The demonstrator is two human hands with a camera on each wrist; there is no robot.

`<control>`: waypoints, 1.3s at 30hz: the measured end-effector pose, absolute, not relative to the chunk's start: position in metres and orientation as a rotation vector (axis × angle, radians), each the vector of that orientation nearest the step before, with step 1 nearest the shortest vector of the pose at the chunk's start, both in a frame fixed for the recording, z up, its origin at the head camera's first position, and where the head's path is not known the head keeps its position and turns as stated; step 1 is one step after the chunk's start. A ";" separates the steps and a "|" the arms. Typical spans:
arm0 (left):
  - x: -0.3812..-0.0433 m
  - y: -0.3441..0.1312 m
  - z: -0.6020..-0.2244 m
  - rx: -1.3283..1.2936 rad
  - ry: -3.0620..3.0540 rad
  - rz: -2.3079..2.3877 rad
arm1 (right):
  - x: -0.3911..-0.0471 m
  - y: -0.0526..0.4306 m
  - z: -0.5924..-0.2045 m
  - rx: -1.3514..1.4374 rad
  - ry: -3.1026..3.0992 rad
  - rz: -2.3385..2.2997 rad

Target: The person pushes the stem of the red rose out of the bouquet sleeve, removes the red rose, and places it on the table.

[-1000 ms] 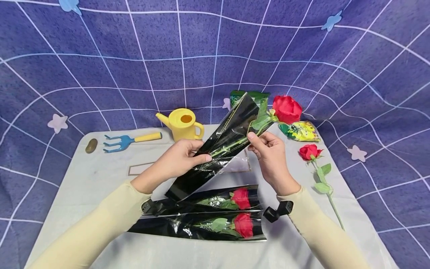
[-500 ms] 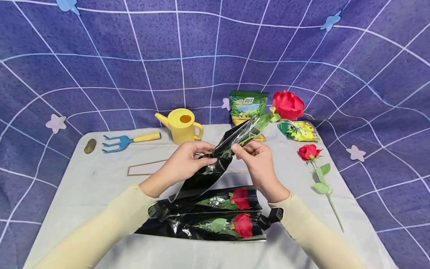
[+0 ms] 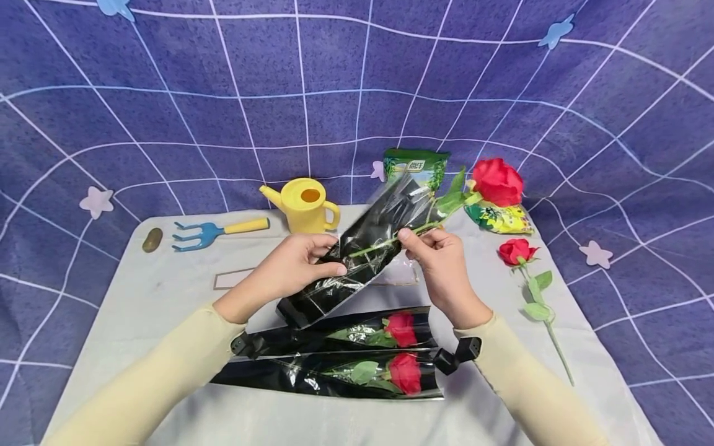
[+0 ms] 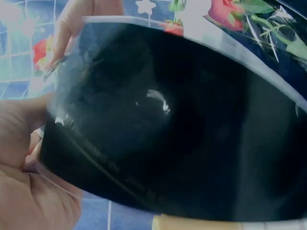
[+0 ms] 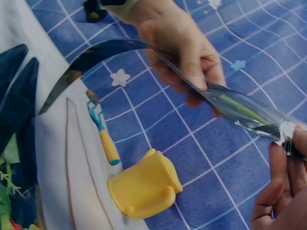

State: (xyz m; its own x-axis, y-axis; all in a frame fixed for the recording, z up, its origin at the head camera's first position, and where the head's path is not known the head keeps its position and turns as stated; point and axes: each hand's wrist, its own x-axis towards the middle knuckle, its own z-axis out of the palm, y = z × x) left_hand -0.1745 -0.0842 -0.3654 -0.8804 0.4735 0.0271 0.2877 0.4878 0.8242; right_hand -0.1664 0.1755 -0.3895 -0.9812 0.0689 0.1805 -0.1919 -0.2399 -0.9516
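Observation:
My left hand (image 3: 304, 263) grips the side of a black-and-clear flower sleeve (image 3: 320, 303), thumb on top. The sleeve is held tilted above the table. My right hand (image 3: 440, 266) pinches the stem of a red rose (image 3: 498, 181) at the sleeve's upper right edge. The stem's lower end shows through the clear film, while bloom and upper leaf stick out. In the right wrist view, the right fingertips (image 5: 278, 163) press film near the green stem (image 5: 244, 110). The sleeve's black back (image 4: 168, 120) fills most of the left wrist view.
Two wrapped roses (image 3: 404, 373) lie in front. A loose rose (image 3: 515, 253) is at right. Behind stand a yellow watering can (image 3: 304, 207), a green bag (image 3: 415, 164) and a yellow-green packet (image 3: 499, 218). A hand rake (image 3: 209, 235) and brown stone (image 3: 152, 240) lie at left.
The sleeve was bunched and twisted half a second ago and now lies flatter between the hands. The right hand and rose have shifted right, with more of the rose outside the film.

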 end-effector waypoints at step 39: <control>-0.174 -0.094 -0.356 0.742 2.519 1.344 | -0.161 0.217 -0.399 0.171 -1.242 2.849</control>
